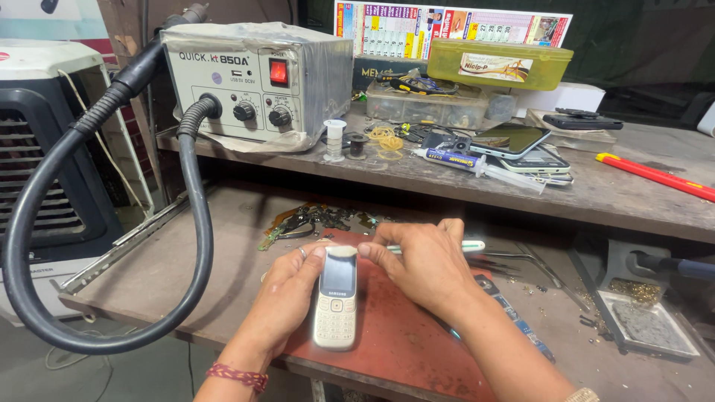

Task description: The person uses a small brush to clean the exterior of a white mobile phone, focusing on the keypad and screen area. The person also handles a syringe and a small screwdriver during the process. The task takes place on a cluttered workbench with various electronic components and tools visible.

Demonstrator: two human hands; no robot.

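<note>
On the bench (186, 275), biggest first: we see a grey hot-air station (257, 82) on the upper shelf (596, 190), its black hose (45, 246) looping down left. Below, a red mat (387, 335) covers the bench front. Our left hand (287, 294) grips a white keypad phone (335, 305) by its side, fingers closed around it, phone lying upright over the mat. Our right hand (421, 264) pinches the phone's top edge, fingers also clasping a white-handled tool (465, 246). Smartphones (521, 145) and a syringe (477, 164) sit on the shelf.
</note>
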